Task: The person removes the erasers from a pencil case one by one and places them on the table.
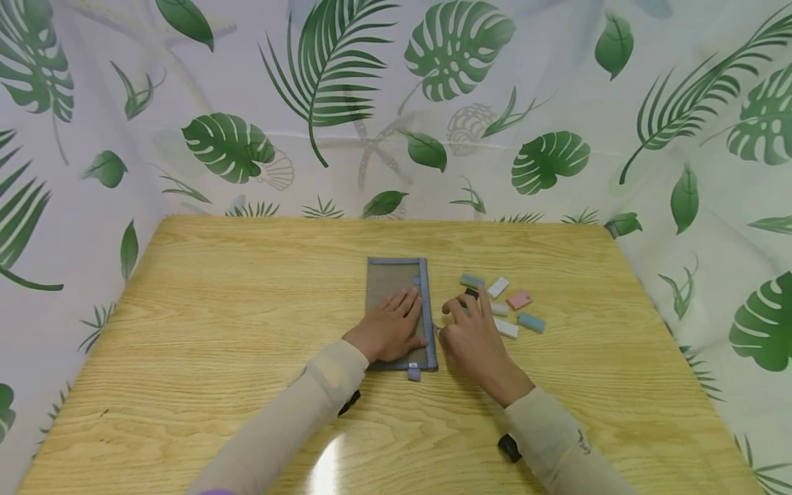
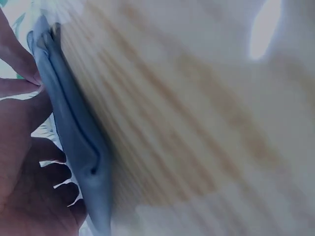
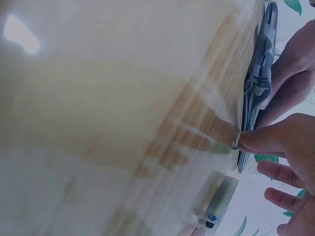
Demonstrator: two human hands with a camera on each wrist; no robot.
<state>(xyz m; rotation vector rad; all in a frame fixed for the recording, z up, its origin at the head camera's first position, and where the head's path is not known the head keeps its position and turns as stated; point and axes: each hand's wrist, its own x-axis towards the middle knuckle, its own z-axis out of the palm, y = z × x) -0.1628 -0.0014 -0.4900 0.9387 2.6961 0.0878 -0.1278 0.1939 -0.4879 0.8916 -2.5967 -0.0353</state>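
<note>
A grey-blue zip pouch (image 1: pixel 396 271) with a see-through mesh face lies flat on the table. My left hand (image 1: pixel 390 331) rests on the mesh with its fingers straight, pressing the pouch down. At the pouch's right edge, my right hand (image 1: pixel 473 340) pinches the small metal zipper pull (image 3: pixel 236 141) between thumb and forefinger; its other fingers are spread. Just beyond that hand lie several small eraser-like blocks: a pink one (image 1: pixel 519 300), a blue one (image 1: pixel 531 322), white ones and a grey-blue one (image 1: pixel 472 280). The right hand partly hides a dark block (image 1: pixel 471 293).
The wooden table (image 1: pixel 247 289) ends at the back against a leaf-patterned cloth (image 1: pixel 371 158), which also rises on both sides. A fabric tab (image 1: pixel 414 374) sticks out from the pouch's near edge.
</note>
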